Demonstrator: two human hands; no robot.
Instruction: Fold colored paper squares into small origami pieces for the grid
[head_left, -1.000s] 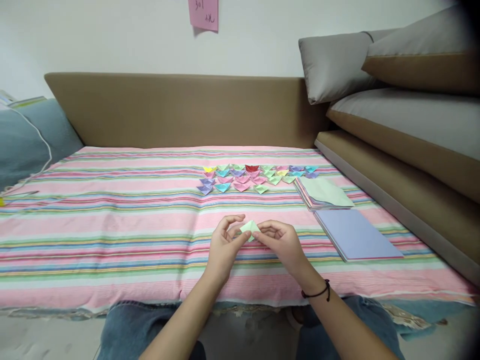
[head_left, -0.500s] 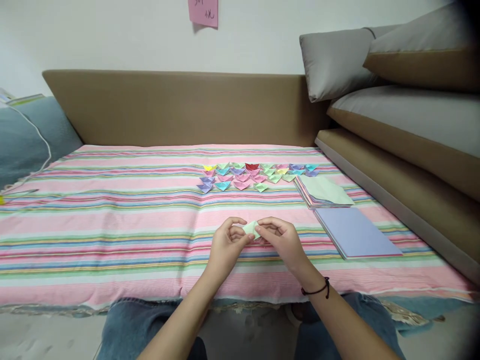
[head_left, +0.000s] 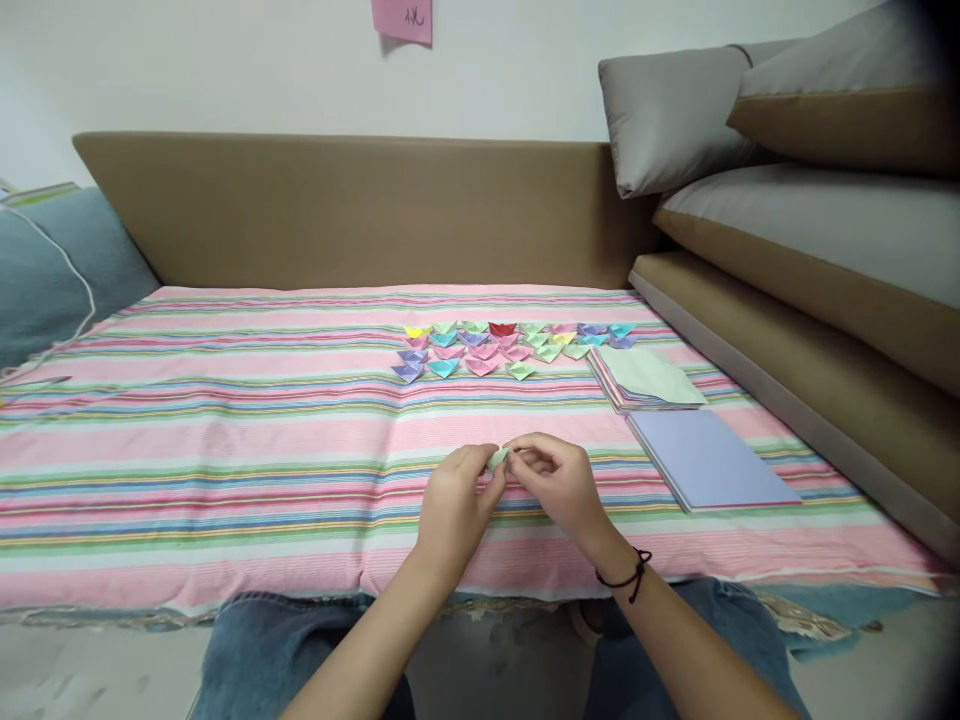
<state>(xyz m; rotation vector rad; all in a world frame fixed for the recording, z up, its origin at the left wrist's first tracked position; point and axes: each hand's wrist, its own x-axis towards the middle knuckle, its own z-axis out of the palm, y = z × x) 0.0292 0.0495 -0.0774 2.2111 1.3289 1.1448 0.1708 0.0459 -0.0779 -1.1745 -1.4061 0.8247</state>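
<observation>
Between my fingertips is a small piece of folded pale green paper, mostly covered by the fingers. My left hand pinches it from the left with thumb and forefinger. From the other side, my right hand grips its right part; a dark cord bracelet circles that wrist. Both hands are just above the striped cloth. Beyond them, several small folded paper boats in pink, purple, green, blue, yellow and red stand in rows.
To the right lie a stack of pale green-topped paper and a stack of lavender-topped sheets. Grey and brown cushions are piled at the right. A brown backrest runs along the wall. A white cable lies at the left.
My fingers have closed in around the green paper, so less of it shows and it looks smaller. My left hand has turned slightly. The paper boats have not been moved.
</observation>
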